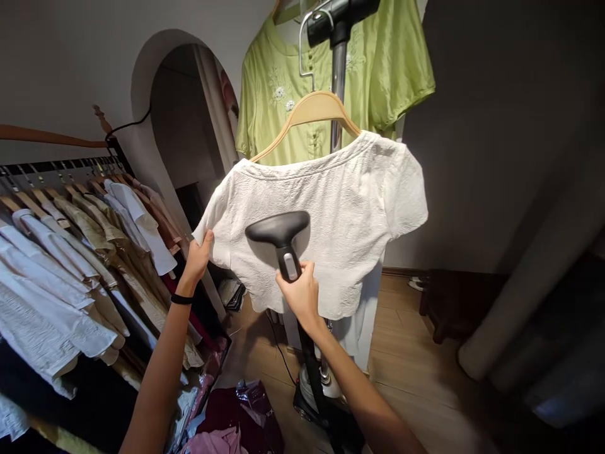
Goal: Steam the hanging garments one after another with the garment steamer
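Observation:
A white short-sleeved top (340,208) hangs in front of me on a wooden hanger (316,108), which hooks onto the steamer's pole (338,69). With my right hand (302,293) I grip the handle of a black garment steamer head (278,228). The head lies in front of the top's left-middle part; whether it touches the cloth I cannot tell. My left hand (198,255) pinches the edge of the top's left sleeve, thumb over the fabric. A black band circles that wrist.
Behind the top hangs a green embroidered blouse (397,63). A rack of clothes (94,233) fills the left side, near an arched mirror (184,113). The steamer base (309,391) stands on the wooden floor beside piled clothes (231,422). A dark wooden stool (458,296) is at right.

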Demonstrator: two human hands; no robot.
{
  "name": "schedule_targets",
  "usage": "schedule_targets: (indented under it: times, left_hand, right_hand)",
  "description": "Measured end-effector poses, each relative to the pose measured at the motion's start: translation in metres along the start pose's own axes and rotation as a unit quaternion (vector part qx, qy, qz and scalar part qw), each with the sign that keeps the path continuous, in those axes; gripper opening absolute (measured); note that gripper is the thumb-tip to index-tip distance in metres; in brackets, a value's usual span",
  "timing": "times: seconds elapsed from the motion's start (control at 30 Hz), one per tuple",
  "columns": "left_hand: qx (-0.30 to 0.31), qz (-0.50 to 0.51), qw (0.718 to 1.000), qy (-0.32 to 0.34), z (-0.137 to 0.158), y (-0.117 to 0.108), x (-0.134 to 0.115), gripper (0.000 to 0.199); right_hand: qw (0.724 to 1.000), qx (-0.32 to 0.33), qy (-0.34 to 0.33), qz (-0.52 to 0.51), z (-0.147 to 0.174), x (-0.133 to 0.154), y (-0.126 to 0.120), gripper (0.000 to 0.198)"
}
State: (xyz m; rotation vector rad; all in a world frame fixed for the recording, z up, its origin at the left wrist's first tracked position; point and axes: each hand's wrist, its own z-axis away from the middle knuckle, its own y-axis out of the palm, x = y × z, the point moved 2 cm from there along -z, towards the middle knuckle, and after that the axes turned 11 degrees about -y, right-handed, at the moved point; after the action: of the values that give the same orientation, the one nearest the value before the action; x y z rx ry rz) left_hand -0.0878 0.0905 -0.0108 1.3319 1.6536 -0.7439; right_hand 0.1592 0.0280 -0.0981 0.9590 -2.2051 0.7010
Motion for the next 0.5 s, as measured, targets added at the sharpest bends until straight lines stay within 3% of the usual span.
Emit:
schedule_targets:
  times: [0.17, 0.27, 0.37, 0.5]
  left_hand:
    - [0.022, -0.054, 0.998, 0.029, -0.01, 0.003, -0.001, 0.058]
    - [0.015, -0.046, 0.998, 0.028, -0.019, 0.005, 0.003, 0.06]
    - [0.004, -0.034, 0.999, 0.028, -0.026, 0.007, 0.008, 0.06]
    - [0.002, -0.04, 0.999, 0.007, -0.035, 0.008, 0.014, 0.06]
  right_hand:
    - [0.994, -0.109, -0.024, 0.005, -0.051, 0.015, -0.057, 0.046]
    - [0.987, -0.155, -0.026, 0.04, -0.073, 0.01, -0.084, 0.048]
    - [0.988, -0.148, -0.003, 0.048, -0.075, -0.011, -0.095, 0.048]
    - [0.995, -0.081, 0.05, 0.017, -0.046, -0.054, -0.086, 0.044]
